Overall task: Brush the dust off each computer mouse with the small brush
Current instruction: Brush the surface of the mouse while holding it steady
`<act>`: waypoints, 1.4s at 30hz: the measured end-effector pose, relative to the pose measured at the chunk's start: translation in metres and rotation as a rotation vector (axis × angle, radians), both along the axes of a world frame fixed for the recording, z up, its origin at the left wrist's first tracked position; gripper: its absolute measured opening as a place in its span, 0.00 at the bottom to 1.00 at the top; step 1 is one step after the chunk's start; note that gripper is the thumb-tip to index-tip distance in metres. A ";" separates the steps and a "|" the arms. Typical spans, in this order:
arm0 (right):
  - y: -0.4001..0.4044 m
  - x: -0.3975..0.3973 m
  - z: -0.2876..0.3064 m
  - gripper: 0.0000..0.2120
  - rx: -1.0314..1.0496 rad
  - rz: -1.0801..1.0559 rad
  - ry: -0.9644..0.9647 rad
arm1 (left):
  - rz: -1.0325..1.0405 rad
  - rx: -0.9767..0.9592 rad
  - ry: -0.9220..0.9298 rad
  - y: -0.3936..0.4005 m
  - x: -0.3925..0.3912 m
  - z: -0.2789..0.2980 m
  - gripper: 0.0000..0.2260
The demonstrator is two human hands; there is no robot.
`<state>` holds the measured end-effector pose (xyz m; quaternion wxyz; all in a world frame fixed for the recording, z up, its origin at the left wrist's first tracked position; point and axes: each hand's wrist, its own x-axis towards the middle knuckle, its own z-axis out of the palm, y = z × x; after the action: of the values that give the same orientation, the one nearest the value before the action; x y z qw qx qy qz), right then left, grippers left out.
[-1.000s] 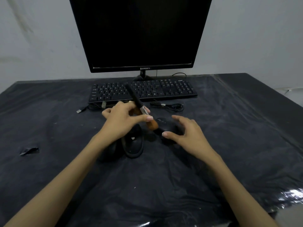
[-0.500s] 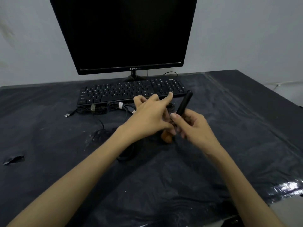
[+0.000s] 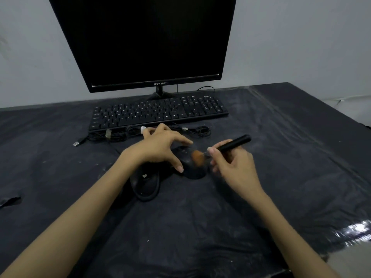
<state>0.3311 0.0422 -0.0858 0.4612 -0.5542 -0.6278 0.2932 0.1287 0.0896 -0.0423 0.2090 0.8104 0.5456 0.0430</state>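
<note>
Two black computer mice lie mid-table on a dark plastic sheet. The right mouse (image 3: 193,169) sits between my hands; the left mouse (image 3: 145,183), with a small white mark on top, lies under my left wrist. My right hand (image 3: 230,165) grips a small brush (image 3: 233,144) by its black handle, and the orange bristles rest on top of the right mouse. My left hand (image 3: 160,149) hovers with fingers spread over the right mouse's left side, thumb tip at its edge; I cannot tell if it presses on it.
A black keyboard (image 3: 158,113) lies behind the mice, with bundled cables and a USB plug (image 3: 76,144) in front of it. A dark monitor (image 3: 144,41) stands at the back. A plastic scrap (image 3: 8,200) lies far left. The table edge runs along the right.
The brush passed from my left hand to my right hand. My right hand has lowered the bristles onto the right mouse, and my left hand has spread open beside it.
</note>
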 end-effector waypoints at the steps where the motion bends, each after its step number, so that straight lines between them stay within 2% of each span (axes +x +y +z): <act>1: 0.005 0.006 0.000 0.06 0.058 -0.080 -0.135 | 0.006 0.012 0.007 0.003 -0.001 -0.002 0.34; 3: 0.008 0.017 0.006 0.05 0.118 -0.143 -0.191 | 0.027 0.004 0.024 0.008 -0.003 -0.005 0.34; 7: -0.007 0.005 0.008 0.04 0.125 -0.011 -0.004 | 0.012 -0.061 0.046 0.014 -0.003 -0.006 0.42; 9: -0.007 0.002 0.002 0.05 0.111 0.003 -0.103 | -0.049 -0.063 0.081 0.015 0.002 -0.001 0.42; 11: 0.001 0.012 -0.001 0.05 0.121 -0.089 -0.248 | -0.090 -0.052 0.121 0.015 0.006 0.004 0.40; 12: 0.003 0.017 0.001 0.05 0.127 -0.131 -0.246 | -0.100 -0.054 0.134 0.015 0.007 0.006 0.40; 14: -0.003 0.020 0.005 0.05 0.162 -0.142 -0.134 | -0.122 -0.071 0.163 0.017 0.009 0.008 0.39; 16: -0.011 0.013 0.006 0.05 0.141 -0.055 0.006 | -0.147 -0.083 0.203 0.018 0.014 0.010 0.39; 17: -0.014 0.009 0.004 0.04 0.106 -0.008 0.017 | -0.159 -0.078 0.224 0.018 0.017 0.010 0.39; 21: -0.010 0.020 -0.004 0.04 0.110 -0.099 -0.235 | -0.184 -0.046 0.278 0.018 0.025 0.008 0.39; 24: -0.014 0.027 0.004 0.03 0.117 -0.119 -0.132 | -0.207 -0.034 0.308 0.017 0.028 0.006 0.38; 27: -0.024 0.019 0.008 0.02 0.077 -0.010 0.093 | -0.235 -0.011 0.340 0.018 0.031 0.007 0.35; 29: -0.028 0.012 0.006 0.02 -0.026 0.117 0.234 | -0.245 -0.009 0.325 0.020 0.029 0.008 0.35; 30: -0.029 0.011 0.003 0.02 -0.076 0.162 0.226 | -0.246 -0.009 0.312 0.020 0.026 0.008 0.34; 32: -0.025 0.015 -0.005 0.03 -0.083 0.112 0.064 | -0.233 -0.007 0.270 0.022 0.019 0.008 0.33; 34: -0.018 0.023 -0.005 0.06 0.012 -0.046 -0.135 | -0.200 -0.024 0.191 0.021 0.011 0.007 0.32; 35: -0.016 0.027 -0.002 0.07 0.045 -0.099 -0.157 | -0.184 -0.035 0.148 0.020 0.007 0.008 0.32; 37: -0.015 0.029 0.004 0.04 0.077 -0.127 -0.089 | -0.167 -0.039 0.102 0.018 0.002 0.007 0.32; 40: -0.021 0.014 0.010 0.02 0.071 -0.011 0.142 | -0.159 -0.031 0.080 0.018 0.000 0.004 0.32; 42: -0.023 0.006 0.009 0.04 0.015 0.102 0.137 | -0.153 -0.020 0.088 0.018 0.001 0.002 0.33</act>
<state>0.3368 0.0189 -0.0766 0.4916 -0.4966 -0.6246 0.3488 0.1295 0.1078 -0.0400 0.1955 0.8487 0.4913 -0.0142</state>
